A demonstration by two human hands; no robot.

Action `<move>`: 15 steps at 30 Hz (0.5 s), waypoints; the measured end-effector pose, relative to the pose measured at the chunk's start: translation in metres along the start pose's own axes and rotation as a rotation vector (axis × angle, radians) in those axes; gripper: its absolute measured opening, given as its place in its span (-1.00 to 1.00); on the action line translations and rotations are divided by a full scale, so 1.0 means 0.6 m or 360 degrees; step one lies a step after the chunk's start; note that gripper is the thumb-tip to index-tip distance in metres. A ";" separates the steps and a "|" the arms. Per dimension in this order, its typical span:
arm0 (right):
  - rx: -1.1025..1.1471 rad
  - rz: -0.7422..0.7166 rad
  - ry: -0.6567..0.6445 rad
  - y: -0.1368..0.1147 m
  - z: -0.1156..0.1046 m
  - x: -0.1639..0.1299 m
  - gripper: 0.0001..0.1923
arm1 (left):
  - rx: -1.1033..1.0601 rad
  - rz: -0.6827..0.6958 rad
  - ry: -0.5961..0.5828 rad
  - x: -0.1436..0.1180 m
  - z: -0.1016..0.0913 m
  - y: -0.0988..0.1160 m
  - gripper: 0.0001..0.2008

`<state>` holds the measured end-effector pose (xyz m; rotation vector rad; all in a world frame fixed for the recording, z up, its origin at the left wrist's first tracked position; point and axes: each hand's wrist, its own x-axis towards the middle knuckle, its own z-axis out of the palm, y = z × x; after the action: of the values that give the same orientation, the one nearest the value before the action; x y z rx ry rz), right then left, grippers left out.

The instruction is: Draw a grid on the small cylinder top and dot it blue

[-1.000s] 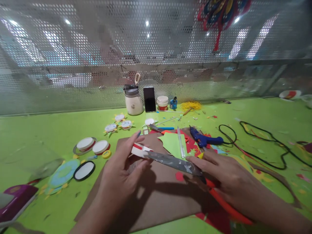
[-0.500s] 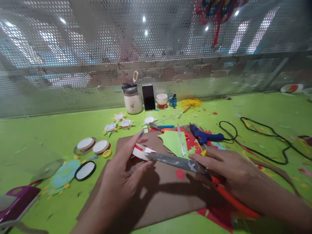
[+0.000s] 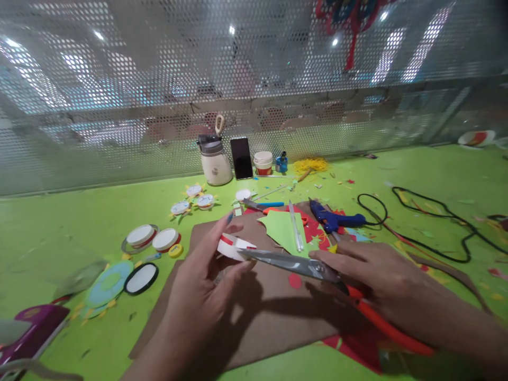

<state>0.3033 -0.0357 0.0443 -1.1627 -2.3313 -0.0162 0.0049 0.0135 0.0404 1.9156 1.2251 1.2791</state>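
- Over brown cardboard sheet (image 3: 254, 312): left hand (image 3: 198, 296) pinching small white paper piece with red stripe (image 3: 232, 246) between thumb and fingers.
- Right hand (image 3: 377, 283) gripping scissors (image 3: 301, 264) by orange handles (long dull steel blades, tips at paper piece edge).
- Behind: flat green paper cutout (image 3: 282, 230), blue glue gun (image 3: 333, 219), looping black cord (image 3: 428, 227).
- Left: round white lids (image 3: 153, 236) on matte green table (image 3: 59, 222).
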 end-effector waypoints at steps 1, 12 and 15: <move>-0.0005 -0.0003 -0.0005 0.000 0.000 0.000 -0.66 | -0.0001 -0.0008 -0.0003 0.000 0.000 0.001 -0.39; -0.0175 0.0006 -0.0030 -0.011 -0.003 0.006 -0.52 | 0.0073 0.0034 0.0050 0.002 0.005 -0.005 -0.43; -0.0180 -0.0007 -0.0006 -0.010 -0.004 0.008 -0.50 | 0.0082 0.0009 0.0050 -0.002 0.005 -0.005 -0.43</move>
<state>0.2979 -0.0365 0.0498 -1.2128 -2.3624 -0.1488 0.0064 0.0140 0.0362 1.9430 1.2811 1.2968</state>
